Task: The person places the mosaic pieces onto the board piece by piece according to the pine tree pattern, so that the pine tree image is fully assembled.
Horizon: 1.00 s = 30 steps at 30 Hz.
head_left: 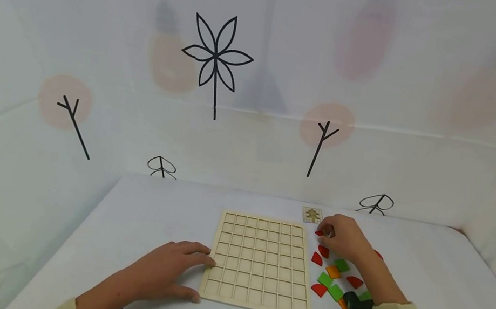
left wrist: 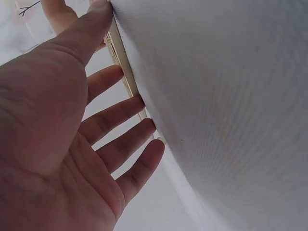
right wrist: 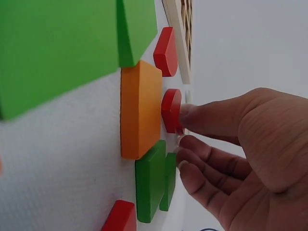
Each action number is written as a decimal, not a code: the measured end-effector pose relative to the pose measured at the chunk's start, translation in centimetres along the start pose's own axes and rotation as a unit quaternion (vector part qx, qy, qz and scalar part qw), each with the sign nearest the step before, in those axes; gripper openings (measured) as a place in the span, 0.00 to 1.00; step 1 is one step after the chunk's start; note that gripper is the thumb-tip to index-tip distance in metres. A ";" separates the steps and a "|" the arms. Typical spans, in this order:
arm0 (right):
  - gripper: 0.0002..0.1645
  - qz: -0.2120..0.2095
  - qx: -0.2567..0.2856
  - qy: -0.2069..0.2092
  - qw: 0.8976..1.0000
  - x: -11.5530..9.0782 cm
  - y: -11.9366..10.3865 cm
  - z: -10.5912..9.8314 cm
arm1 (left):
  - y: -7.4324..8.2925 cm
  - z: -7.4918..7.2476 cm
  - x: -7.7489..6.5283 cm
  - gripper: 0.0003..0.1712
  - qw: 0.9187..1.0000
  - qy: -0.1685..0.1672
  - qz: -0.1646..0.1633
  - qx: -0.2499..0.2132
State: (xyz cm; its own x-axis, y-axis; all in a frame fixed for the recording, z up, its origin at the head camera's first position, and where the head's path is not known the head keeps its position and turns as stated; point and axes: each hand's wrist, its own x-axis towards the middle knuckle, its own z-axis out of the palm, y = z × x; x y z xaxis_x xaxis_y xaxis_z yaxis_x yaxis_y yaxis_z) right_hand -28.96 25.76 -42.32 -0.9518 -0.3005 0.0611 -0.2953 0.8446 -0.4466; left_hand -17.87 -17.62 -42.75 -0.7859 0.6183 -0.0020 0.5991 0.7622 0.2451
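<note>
A pale wooden grid board [head_left: 261, 262] lies on the white table. My left hand [head_left: 172, 267] rests at its left edge, fingers spread and fairly straight; in the left wrist view the fingertips [left wrist: 137, 103] touch the board's side [left wrist: 122, 57]. Beyond the board's right edge, my right hand [head_left: 343, 237] pinches a red quarter-round piece [head_left: 318, 233] between thumb and fingers. That piece is mostly hidden behind the thumb in the right wrist view, where another red piece [right wrist: 169, 110] lies close by. A small card with a tree pattern [head_left: 312, 215] lies just left of this hand.
Right of the board are scattered red quarter-rounds [head_left: 317, 258], green squares [head_left: 325, 279] and orange squares [head_left: 333, 271], several of them under the right forearm. A dark wrist strap [head_left: 357, 304] hangs over some pieces. A white patterned cloth [head_left: 250, 144] stands behind the table.
</note>
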 end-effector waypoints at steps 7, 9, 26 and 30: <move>0.03 -0.009 0.006 0.006 1.000 -0.1 0.1 0.0 | 0.2 -0.1 0.1 0.36 1.000 0.007 0.003 -0.017; 0.03 -0.008 0.006 0.005 1.000 -0.2 0.1 -0.1 | 0.3 -0.1 0.2 0.36 1.000 0.007 0.003 -0.017; 0.03 -0.013 0.009 -0.024 1.000 -0.4 -0.3 -0.1 | 1.1 0.0 0.0 0.34 0.999 0.022 0.027 0.007; 0.05 -0.022 0.004 -0.019 1.000 -0.3 -0.3 0.0 | 1.2 -0.1 -0.1 0.34 1.000 0.015 0.016 0.007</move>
State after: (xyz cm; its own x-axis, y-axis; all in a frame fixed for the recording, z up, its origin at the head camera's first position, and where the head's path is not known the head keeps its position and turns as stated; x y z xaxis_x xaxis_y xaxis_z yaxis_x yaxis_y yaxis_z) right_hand -28.64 25.62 -42.20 -0.9343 -0.3532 0.0473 -0.3354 0.8269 -0.4513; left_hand -17.12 -16.79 -42.41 -0.7699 0.6373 0.0341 0.6264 0.7443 0.2316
